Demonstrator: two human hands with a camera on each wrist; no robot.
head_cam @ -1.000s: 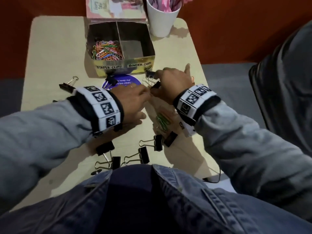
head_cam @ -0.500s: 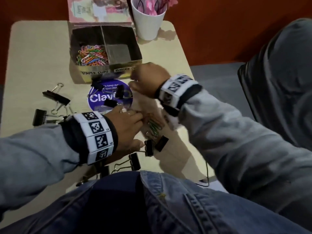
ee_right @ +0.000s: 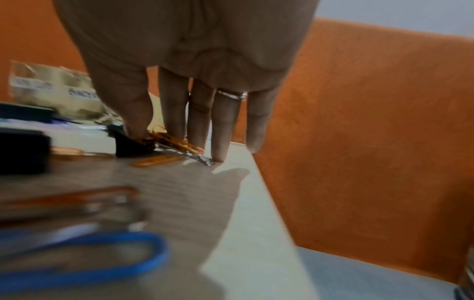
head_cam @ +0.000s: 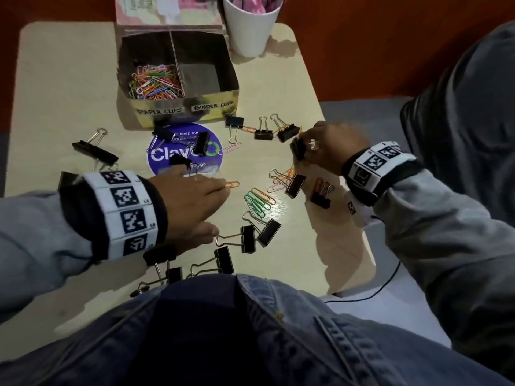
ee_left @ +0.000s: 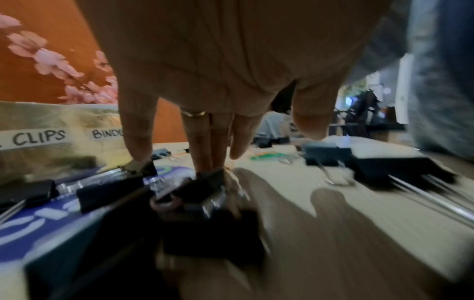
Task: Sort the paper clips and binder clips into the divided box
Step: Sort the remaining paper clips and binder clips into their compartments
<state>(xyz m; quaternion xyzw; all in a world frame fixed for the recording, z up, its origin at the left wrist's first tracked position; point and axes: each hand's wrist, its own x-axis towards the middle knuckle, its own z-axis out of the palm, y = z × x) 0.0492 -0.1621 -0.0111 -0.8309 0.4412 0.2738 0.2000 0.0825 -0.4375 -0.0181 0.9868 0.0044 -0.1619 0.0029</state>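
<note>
- Black binder clips [head_cam: 294, 186] and colored paper clips [head_cam: 257, 201] are lying all over the table [head_cam: 69, 87], most of them between the two hands.
- The divided box [head_cam: 178, 107] is sitting at the far side of the table, a bit left of the middle. Its left part is holding lots of paper clips; its right part, marked for binder clips, is looking bare.
- The right hand [head_cam: 326, 147] is pinching a black binder clip [ee_right: 133, 147] near the right edge, thumb on it, other fingers pointing straight down.
- The left hand [head_cam: 189, 201] is reaching flat, fingertips touching an orange paper clip [head_cam: 232, 184] whose long way is pointing left to right.
- The box is lying ahead and to the left of the right hand, so I think that clip needs to go forward-left.
</note>
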